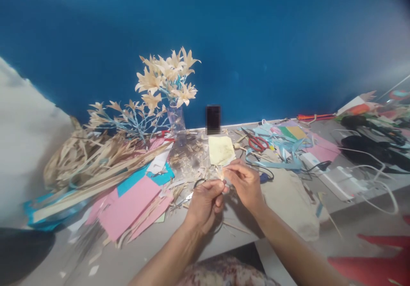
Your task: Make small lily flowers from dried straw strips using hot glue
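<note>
Low over the middle of the table, my left hand (206,202) and my right hand (245,183) meet, fingertips almost touching. Thumb and forefinger of the left hand are pinched together; what they hold is mostly hidden. Pinched in my right fingers is a small pale piece (221,172), too small to name surely. A yellow paper square (221,150) lies just beyond the hands. Scissors with red handles (258,143) rest behind the right hand. Dried-husk-like cream flowers (173,74) stand in a clear vase (177,123) at the back.
Pink paper sheets (130,207) and a heap of dried strips (96,157) cover the left side. On the right are blue ribbon (278,164), a beige cloth-like sheet (288,202) and a white power strip (329,179) with cables. A blue wall (256,55) rises behind.
</note>
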Demonstrator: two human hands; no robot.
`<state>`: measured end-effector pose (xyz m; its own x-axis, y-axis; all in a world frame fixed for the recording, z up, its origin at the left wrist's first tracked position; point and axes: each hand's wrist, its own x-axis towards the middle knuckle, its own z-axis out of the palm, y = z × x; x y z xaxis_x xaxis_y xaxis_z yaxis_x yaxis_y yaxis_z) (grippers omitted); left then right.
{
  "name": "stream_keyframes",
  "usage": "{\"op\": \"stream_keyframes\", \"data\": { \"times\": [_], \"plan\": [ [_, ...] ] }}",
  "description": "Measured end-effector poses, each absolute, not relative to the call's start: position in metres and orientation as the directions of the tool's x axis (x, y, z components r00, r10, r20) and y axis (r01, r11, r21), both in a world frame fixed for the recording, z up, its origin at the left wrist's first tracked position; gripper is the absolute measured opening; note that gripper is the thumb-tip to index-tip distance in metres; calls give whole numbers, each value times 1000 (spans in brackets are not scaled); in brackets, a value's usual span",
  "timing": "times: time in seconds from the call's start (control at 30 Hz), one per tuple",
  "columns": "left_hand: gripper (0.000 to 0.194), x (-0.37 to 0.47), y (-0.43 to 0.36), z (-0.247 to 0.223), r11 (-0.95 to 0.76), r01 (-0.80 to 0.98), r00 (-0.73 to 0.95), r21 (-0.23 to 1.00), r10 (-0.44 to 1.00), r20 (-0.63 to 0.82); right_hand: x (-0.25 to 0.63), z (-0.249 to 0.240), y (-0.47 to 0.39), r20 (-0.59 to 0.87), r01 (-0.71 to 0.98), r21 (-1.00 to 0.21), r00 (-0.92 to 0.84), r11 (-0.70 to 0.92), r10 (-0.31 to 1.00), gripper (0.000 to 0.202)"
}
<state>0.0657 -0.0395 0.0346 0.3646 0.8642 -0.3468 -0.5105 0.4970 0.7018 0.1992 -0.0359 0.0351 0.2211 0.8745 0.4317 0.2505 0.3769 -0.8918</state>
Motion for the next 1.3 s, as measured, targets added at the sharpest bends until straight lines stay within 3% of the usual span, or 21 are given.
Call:
{"op": "stream_keyframes", "data": {
  "times": [0.57,0.73,0.9,1.0,1.3],
  "plan": [
    [26,63,-44,31,334,-343,262,878,932,-252,198,37,-42,526,380,-811,142,444,839,9],
    [26,59,-47,32,240,-213,153,947,966,-211,205,39,-51,502,298,-840,110,453,858,16],
    [21,58,-51,35,28,-65,34,997,999,-26,211,36,-63,495,351,-831,108,433,862,2],
    [17,58,-53,35,-77,-22,18,997,997,77,209,35,-66,439,367,-846,69,386,896,7],
    [9,59,-56,37,-166,-73,33,983,985,169,205,37,-66,385,292,-889,60,353,921,14]
  ]
}}
